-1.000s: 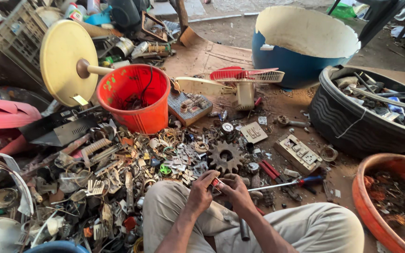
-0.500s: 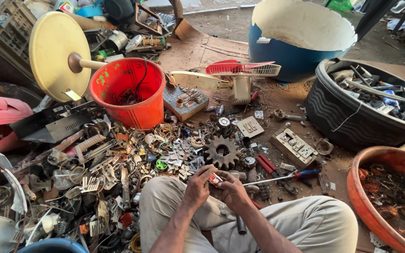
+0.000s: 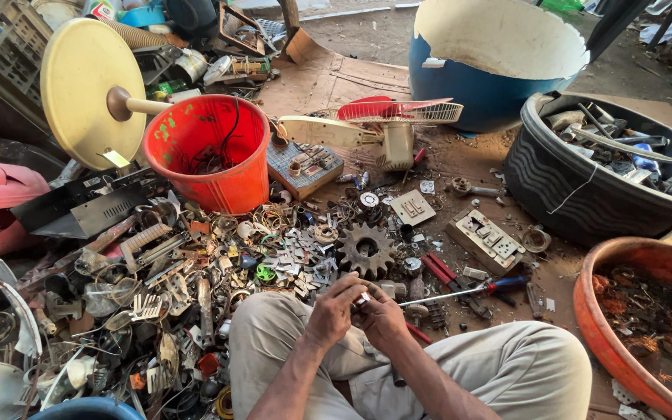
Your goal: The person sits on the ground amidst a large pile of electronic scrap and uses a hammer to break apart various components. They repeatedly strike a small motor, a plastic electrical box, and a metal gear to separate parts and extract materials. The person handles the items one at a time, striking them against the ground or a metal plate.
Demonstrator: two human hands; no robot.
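Metal scrap covers the ground before the seated person. Left hand (image 3: 334,309) and right hand (image 3: 379,315) meet above the knees, fingers curled, both pinching one small pale part (image 3: 362,299) between them. The part is mostly hidden by the fingers; its kind is unclear. A gear (image 3: 365,249) lies just beyond, a screwdriver (image 3: 468,291) to the right.
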